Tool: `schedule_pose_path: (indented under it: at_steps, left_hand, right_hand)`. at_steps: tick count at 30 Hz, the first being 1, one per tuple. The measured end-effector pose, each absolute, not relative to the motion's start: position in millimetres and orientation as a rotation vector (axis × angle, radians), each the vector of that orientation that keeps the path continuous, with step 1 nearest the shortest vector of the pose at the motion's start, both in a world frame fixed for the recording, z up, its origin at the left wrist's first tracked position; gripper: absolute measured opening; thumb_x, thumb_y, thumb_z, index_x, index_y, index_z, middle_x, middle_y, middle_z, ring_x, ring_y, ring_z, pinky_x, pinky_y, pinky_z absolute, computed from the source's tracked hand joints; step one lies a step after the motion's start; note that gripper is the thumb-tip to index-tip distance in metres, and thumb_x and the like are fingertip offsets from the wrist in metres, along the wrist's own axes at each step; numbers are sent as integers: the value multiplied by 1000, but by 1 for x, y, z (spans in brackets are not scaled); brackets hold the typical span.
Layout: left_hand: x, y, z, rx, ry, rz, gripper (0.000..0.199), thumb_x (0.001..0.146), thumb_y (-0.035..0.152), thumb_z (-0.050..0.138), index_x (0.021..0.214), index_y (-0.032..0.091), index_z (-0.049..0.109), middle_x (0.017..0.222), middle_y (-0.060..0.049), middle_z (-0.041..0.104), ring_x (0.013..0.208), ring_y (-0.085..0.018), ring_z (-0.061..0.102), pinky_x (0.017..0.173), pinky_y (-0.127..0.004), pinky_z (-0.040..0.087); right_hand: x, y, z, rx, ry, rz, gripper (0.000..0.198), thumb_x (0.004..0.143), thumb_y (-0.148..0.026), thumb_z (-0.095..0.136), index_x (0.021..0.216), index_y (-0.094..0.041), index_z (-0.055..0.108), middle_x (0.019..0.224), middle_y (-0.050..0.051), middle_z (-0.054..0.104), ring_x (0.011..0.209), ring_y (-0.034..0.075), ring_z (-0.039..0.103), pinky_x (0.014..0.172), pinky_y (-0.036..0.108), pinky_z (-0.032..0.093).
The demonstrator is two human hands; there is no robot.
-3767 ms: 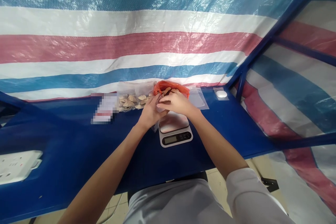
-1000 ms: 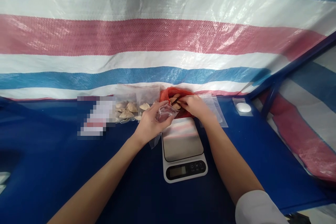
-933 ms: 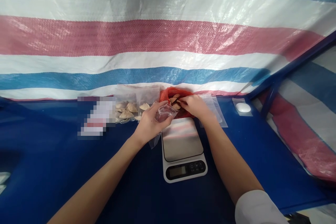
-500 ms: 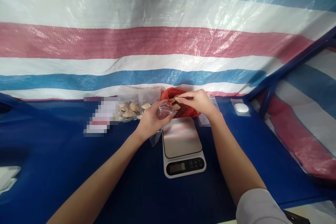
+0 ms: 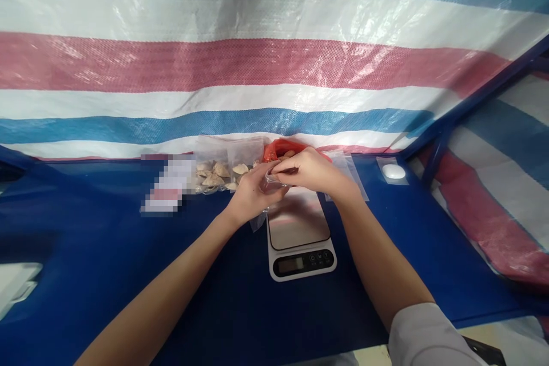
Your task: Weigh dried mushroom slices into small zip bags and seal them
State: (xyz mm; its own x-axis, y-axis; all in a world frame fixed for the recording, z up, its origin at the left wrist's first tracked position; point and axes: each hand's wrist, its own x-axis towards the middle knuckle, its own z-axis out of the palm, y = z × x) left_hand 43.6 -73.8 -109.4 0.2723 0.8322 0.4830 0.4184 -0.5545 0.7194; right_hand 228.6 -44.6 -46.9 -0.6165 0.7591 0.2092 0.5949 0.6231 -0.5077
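Note:
My left hand [image 5: 254,193] is closed round a small clear plastic bag [image 5: 271,178], its mouth held open above the back of the kitchen scale [image 5: 299,223]. Over that mouth, my right hand [image 5: 305,171] has its fingers pinched together; whatever sits between them is too hidden to make out. Just behind both hands lies a red plastic bag [image 5: 274,150] with tan-brown pieces [image 5: 288,154] inside, partly covered by my right hand. To the left, filled clear bags [image 5: 213,174] hold pale tan chunks.
A blue table [image 5: 223,297] carries everything. Flat clear bags [image 5: 354,180] lie right of the red bag. Further right is a white oval object [image 5: 393,171] on a small bag. A striped plastic sheet [image 5: 257,63] rises behind, and a blue frame bar [image 5: 467,106] slants at right.
My right hand has moved left and toward me, from inside the red bag to the mouth of the small clear bag. My left hand keeps its hold with little movement.

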Motion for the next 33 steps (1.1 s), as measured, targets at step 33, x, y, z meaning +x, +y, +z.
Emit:
schedule_pose_path:
  at_steps: [33]
  left_hand:
    - [32, -65, -120, 1946, 1261, 1264, 56, 80, 43, 79, 128, 18, 65, 110, -10, 77, 101, -28, 74, 96, -45, 59]
  right_hand:
    - [235, -16, -95, -1413, -2645, 314, 27, 96, -31, 59, 116, -26, 77, 117, 6, 77, 108, 26, 69, 79, 31, 49]
